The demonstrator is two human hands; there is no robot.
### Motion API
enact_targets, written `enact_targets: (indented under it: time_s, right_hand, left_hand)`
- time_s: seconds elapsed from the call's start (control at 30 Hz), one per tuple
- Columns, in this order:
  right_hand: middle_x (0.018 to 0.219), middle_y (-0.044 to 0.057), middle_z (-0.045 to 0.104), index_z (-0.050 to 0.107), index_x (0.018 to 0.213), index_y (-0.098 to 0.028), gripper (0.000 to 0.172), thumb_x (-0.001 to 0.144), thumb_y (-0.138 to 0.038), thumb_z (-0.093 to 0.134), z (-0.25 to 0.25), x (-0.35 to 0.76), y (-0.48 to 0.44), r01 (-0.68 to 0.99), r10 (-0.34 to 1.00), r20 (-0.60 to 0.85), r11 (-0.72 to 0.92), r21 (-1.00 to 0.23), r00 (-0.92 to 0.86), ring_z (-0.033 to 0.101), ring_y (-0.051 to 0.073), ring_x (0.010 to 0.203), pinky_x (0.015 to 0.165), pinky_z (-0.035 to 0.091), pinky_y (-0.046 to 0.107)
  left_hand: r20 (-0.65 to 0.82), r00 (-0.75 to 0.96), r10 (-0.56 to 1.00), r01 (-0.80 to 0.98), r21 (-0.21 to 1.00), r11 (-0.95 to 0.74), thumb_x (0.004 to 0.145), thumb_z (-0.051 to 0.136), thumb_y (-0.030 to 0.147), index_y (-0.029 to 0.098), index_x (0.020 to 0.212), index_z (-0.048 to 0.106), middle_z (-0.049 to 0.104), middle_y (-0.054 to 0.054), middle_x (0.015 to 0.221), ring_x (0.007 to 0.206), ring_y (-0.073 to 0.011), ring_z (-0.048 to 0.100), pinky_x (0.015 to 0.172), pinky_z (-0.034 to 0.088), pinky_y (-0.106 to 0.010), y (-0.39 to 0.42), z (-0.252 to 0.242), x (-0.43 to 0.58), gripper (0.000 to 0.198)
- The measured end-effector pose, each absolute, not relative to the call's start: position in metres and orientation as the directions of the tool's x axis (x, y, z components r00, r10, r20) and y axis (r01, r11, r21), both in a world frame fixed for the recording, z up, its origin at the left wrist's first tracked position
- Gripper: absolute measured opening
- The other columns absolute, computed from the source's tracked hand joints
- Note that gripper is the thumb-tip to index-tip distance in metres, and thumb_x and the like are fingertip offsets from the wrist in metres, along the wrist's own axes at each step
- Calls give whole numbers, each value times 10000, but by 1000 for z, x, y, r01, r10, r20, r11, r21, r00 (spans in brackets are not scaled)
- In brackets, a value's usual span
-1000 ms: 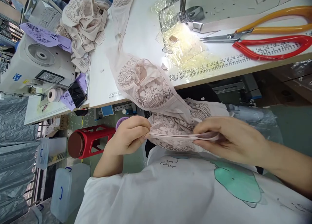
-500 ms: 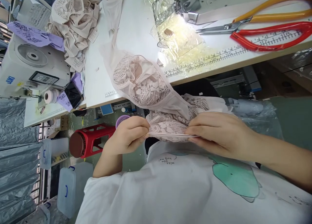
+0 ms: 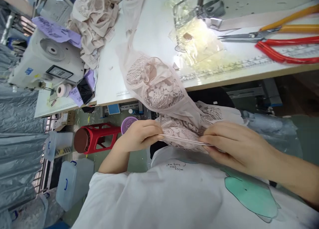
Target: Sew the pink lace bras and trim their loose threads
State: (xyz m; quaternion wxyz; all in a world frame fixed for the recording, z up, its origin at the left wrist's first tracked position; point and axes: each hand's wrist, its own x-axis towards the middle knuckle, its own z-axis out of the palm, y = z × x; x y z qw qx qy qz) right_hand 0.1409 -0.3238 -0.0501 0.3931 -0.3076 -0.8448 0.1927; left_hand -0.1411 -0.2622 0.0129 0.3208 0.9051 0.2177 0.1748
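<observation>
A pale pink lace garment point(image 3: 159, 86) hangs from the white sewing table point(image 3: 147, 33) down into my lap. My left hand point(image 3: 139, 137) pinches its lower edge at the left end. At the right end, my right hand point(image 3: 234, 144) is closed on the same edge, fingers pressed together. The lace edge is stretched flat between the two hands, just above my white shirt. The sewing machine's presser foot point(image 3: 209, 15) stands at the table's far side, lit from above.
Orange-handled scissors point(image 3: 274, 30) and red-handled scissors point(image 3: 289, 48) lie at the table's right. A heap of lace pieces point(image 3: 96, 16) sits at the back left beside another sewing machine point(image 3: 47, 61). A red stool point(image 3: 96, 141) and plastic boxes point(image 3: 72, 182) stand on the floor.
The view has shifted slightly. My hands keep hold of the lace edge and have drawn it flatter and tighter between them.
</observation>
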Motion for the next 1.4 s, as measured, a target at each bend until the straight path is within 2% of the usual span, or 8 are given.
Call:
enact_targets:
  time_s: [0.23, 0.37, 0.53, 0.7, 0.87, 1.0, 1.2, 1.4]
  right_hand:
    - [838, 61, 669, 614, 1031, -279, 193, 902, -154, 545, -63, 153, -332, 332, 708, 471, 681, -653, -526, 657, 248, 715, 568, 571, 409]
    - [874, 70, 672, 637, 1063, -310, 248, 887, -169, 535, -77, 161, -338, 330, 745, 403, 620, -711, -531, 661, 290, 749, 551, 564, 454]
    - [857, 59, 677, 637, 1048, -333, 263, 867, -163, 550, -74, 167, -338, 375, 769, 386, 602, -705, -510, 669, 292, 731, 547, 577, 457]
    - [844, 40, 682, 622, 963, -287, 128, 918, -217, 525, -60, 168, -325, 368, 718, 405, 660, -655, -566, 682, 230, 707, 530, 589, 350]
    - [959, 71, 714, 585, 1095, -243, 148, 975, -308, 529, -48, 159, -313, 377, 680, 425, 706, -600, -597, 713, 217, 833, 664, 613, 327]
    - [792, 24, 687, 571, 968, -253, 89, 980, -193, 505, -35, 145, -307, 347, 698, 505, 702, -622, -508, 685, 172, 698, 609, 576, 273]
    - [701, 3, 650, 578, 883, -234, 137, 927, -111, 536, -28, 142, -309, 325, 744, 507, 655, -683, -435, 632, 144, 600, 547, 532, 242]
    - [688, 15, 634, 575, 869, -231, 143, 927, -106, 537, -32, 147, -312, 326, 758, 484, 635, -700, -437, 631, 150, 615, 543, 524, 249]
  left_hand:
    - [123, 800, 587, 244, 827, -507, 959, 549, 300, 168, 838, 588, 696, -95, 829, 805, -154, 669, 754, 555, -275, -267, -5, -136, 184]
    - [56, 708, 704, 210, 935, -285, 921, 609, 402, 168, 788, 551, 654, -71, 791, 757, -147, 642, 753, 547, -295, -274, -19, -129, 275]
    - [3, 633, 774, 172, 974, -145, 887, 643, 500, 150, 850, 586, 642, -67, 810, 737, -134, 607, 689, 521, -271, -279, -30, -117, 357]
    - [192, 618, 762, 93, 945, -313, 905, 623, 378, 171, 826, 574, 631, -62, 802, 741, -141, 597, 691, 518, -285, -275, -27, -96, 228]
    - [330, 699, 635, 48, 863, -502, 929, 558, 242, 182, 871, 571, 627, -49, 792, 745, -142, 585, 699, 515, -284, -272, -20, -74, 85]
    - [358, 707, 610, 73, 821, -566, 955, 533, 259, 195, 868, 541, 622, -36, 796, 745, -139, 577, 704, 510, -285, -271, -20, -67, 109]
    - [484, 552, 679, 104, 767, -633, 936, 602, 360, 201, 968, 491, 608, -26, 845, 789, -145, 588, 704, 501, -288, -275, -33, -63, 196]
    - [585, 453, 673, 55, 735, -676, 893, 675, 256, 204, 880, 527, 625, -24, 909, 830, -127, 623, 749, 533, -267, -276, -35, -60, 157]
